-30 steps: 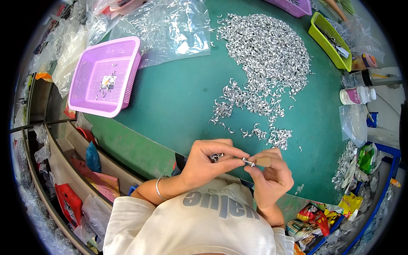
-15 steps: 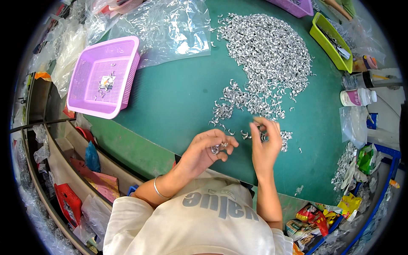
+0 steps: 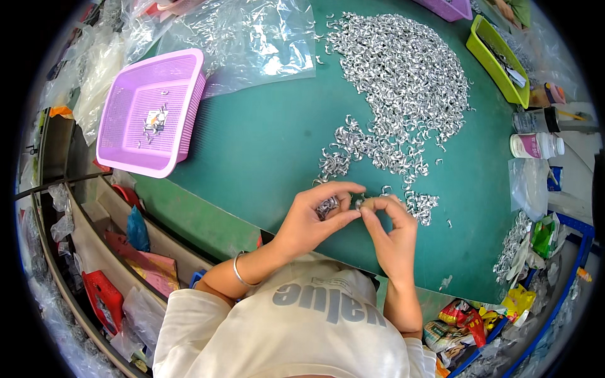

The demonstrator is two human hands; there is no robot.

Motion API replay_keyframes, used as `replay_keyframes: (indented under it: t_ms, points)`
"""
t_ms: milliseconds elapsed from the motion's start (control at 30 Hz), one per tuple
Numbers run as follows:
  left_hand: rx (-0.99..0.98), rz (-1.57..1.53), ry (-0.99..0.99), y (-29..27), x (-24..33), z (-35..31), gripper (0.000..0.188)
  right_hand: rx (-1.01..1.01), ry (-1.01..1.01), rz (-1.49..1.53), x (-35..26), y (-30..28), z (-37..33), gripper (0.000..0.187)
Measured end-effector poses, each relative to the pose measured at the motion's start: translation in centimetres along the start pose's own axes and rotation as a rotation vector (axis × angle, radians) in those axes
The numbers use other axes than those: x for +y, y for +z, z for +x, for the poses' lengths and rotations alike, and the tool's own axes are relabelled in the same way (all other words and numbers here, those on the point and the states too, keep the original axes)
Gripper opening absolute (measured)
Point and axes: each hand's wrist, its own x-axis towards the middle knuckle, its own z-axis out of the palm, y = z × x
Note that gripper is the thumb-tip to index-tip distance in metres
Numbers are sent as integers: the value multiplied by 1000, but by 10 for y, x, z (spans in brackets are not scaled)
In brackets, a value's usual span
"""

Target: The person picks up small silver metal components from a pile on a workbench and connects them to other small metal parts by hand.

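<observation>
My left hand (image 3: 301,223) is curled around several small curved silver metal pieces (image 3: 327,206), which show between its palm and fingers. Close against its thumb tip, my right hand (image 3: 394,246) pinches a small silver metal piece (image 3: 359,204) between thumb and forefinger. The fingers partly cover that piece. Beyond both hands, a large pile of the same crescent-shaped pieces (image 3: 403,82) spreads over the green table (image 3: 252,138). A smaller cluster of pieces (image 3: 421,208) lies just past my right fingers.
At the left stands a purple basket (image 3: 191,94) with a few pieces inside. Clear plastic bags (image 3: 265,53) cover the far left. A yellow-green basket (image 3: 488,66) and a white bottle (image 3: 535,146) line the right edge. Part of another person (image 3: 506,9) shows at the far right.
My right hand has come down and left, away from the small cluster, and its fingertips have met those of my left hand. The left fingers have closed more around the pieces.
</observation>
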Motion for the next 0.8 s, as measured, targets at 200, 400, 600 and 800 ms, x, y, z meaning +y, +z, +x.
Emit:
replay_keyframes:
  t_ms: [200,400,600,800]
  points:
    - [-121,-78,-20,0,13,-4,26,-41,104,278,-6,-7,-12,5]
    - [-136,-164,-119,0,26,-13,32,-31,166,520,-8,-11,-19,6]
    - [-201,-189,-55,2,34,-21,40,-99,259,765,-14,-14,-23,9]
    - [-219,-137,36,3,33,-24,44,-135,283,845,-13,-14,-27,9]
